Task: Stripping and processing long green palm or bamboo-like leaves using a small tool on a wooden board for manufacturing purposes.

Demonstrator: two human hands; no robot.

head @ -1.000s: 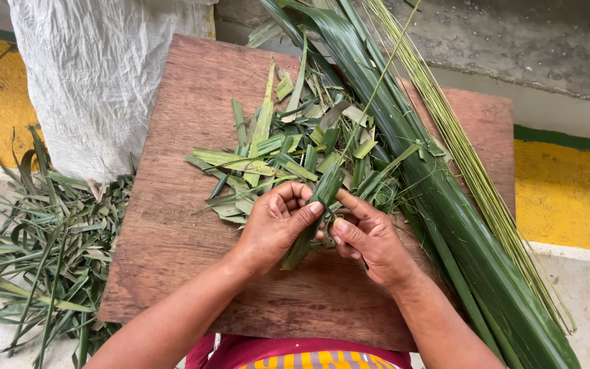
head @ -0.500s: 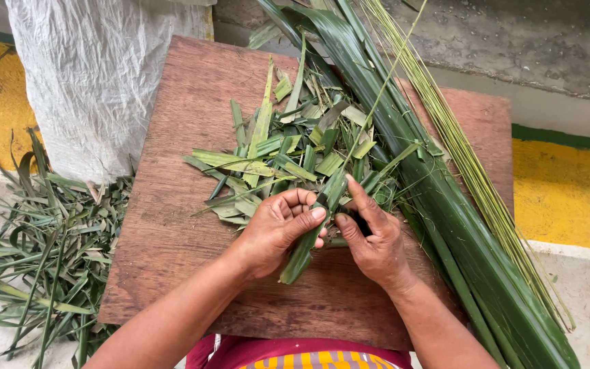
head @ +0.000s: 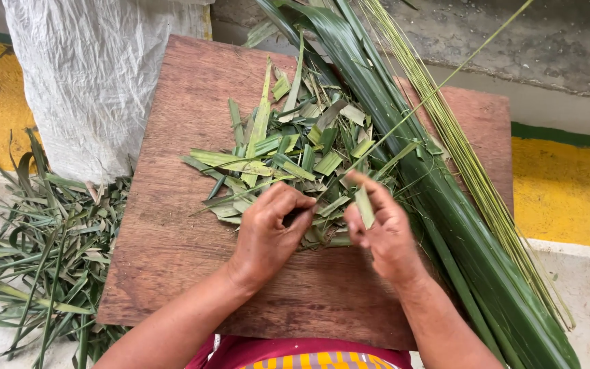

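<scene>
Pinching a narrow leaf strip (head: 363, 205) between thumb and fingers, the right hand (head: 380, 232) hovers beside the cut-leaf pile (head: 288, 164) on the wooden worktop (head: 172, 225). The left hand (head: 271, 232) curls closed, apparently gripping another piece. The strip's thin midrib may snap under a hard pull.

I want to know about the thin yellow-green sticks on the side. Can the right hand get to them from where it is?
Probably yes. The right hand is beside the long green leaves, and the thin sticks lie on their far side, uncovered.
</scene>
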